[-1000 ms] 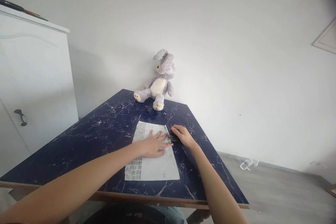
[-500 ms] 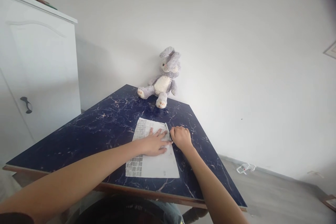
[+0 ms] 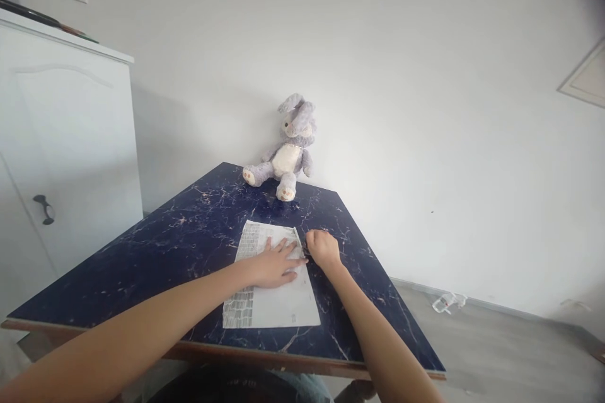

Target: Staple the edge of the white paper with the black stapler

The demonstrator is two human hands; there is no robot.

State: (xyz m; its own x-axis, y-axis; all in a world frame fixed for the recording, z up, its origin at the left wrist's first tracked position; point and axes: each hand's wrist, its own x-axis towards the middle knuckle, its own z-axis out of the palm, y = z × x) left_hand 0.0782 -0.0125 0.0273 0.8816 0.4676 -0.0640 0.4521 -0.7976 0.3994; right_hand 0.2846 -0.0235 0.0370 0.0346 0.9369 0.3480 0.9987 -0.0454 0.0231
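A white sheet of paper (image 3: 278, 312) lies on the dark blue marbled table (image 3: 142, 271). Grey brick-like marks run down its left side, and small print sits near its lower right corner. My left hand (image 3: 274, 266) rests flat on the sheet with its fingers spread, the fingertips reaching toward the right edge. Just right of that edge, my right hand (image 3: 324, 247) is closed in a fist over the table. A small dark patch shows between the fist and the paper's edge; what the fist holds, if anything, is hidden.
A grey and white plush rabbit (image 3: 288, 157) sits at the table's far end against the wall. To the left stands a white cabinet (image 3: 75, 132) with a dark handle (image 3: 44, 210). A clear plastic item (image 3: 449, 303) lies on the floor at the right.
The camera view has tilted a little, so the table and rabbit appear slightly lower. The right fist has shifted slightly away from the paper's edge. The left hand stays flat on the sheet.
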